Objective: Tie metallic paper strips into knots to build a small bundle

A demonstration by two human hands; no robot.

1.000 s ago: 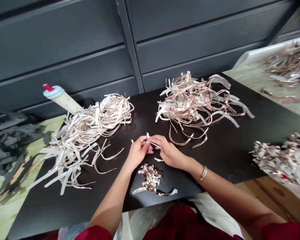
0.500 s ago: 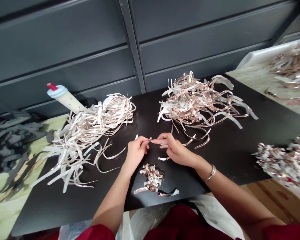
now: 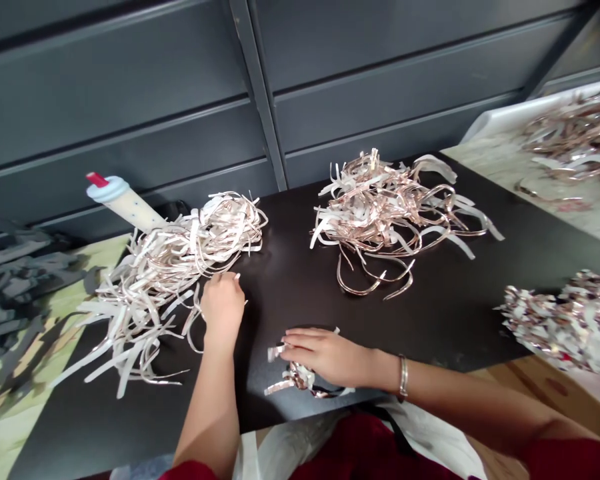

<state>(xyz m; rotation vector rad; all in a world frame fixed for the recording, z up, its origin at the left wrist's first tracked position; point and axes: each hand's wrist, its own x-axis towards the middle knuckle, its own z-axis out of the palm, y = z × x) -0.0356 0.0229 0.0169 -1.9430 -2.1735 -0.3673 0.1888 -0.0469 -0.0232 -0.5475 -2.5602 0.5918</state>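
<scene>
My left hand [image 3: 223, 301] is curled closed at the near right edge of a pile of long white and metallic strips [image 3: 190, 247]. A pale strip end pokes out by its fingertips; the rest of the grip is hidden under the hand. My right hand [image 3: 323, 353] lies palm down with fingers stretched out over a small heap of short folded pink-gold and white strip pieces [image 3: 300, 377]. The hand covers most of that heap; a few ends show at its left and below.
Another pile of long rose-gold strips [image 3: 380, 207] lies on the black table [image 3: 290, 267] at the back right. A bulk of short looped pieces [image 3: 570, 320] stands at the right. A pale blue-lidded cup [image 3: 130, 203] and dark scraps [image 3: 10, 293] are at the left.
My hands have parted from their meeting point mid-table. The left went left to the strip pile; the right came down onto the small heap, its fingers now stretched out.
</scene>
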